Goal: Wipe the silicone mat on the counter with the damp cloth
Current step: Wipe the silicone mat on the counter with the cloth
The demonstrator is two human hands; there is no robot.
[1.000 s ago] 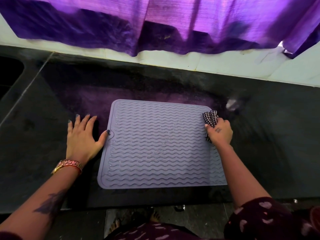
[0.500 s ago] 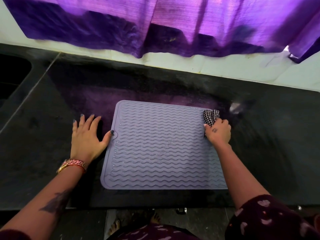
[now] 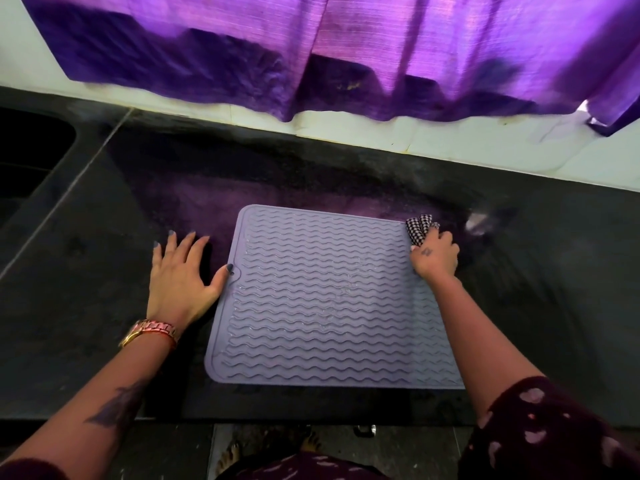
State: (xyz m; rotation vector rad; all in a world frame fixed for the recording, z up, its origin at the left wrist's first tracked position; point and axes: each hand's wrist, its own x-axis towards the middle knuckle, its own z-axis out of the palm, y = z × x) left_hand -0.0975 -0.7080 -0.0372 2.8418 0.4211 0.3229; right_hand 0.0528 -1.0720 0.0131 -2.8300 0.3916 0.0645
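A grey-lilac silicone mat (image 3: 322, 299) with wavy ridges lies flat on the dark counter (image 3: 104, 237). My right hand (image 3: 434, 256) grips a bunched black-and-white checked cloth (image 3: 417, 228) at the mat's far right corner; most of the cloth is hidden inside the fist. My left hand (image 3: 180, 275) lies flat on the counter beside the mat's left edge, fingers spread, with the thumb tip resting on that edge near a small hole.
A dark sink (image 3: 31, 150) sits at the far left. A purple curtain (image 3: 346, 53) hangs over the white wall behind the counter. A small pale blurred spot (image 3: 476, 223) shows on the counter right of the cloth. The counter's front edge runs below the mat.
My right hand has slid the cloth a little farther away, up the mat's right edge to its far corner. My left hand has kept its place by the mat.
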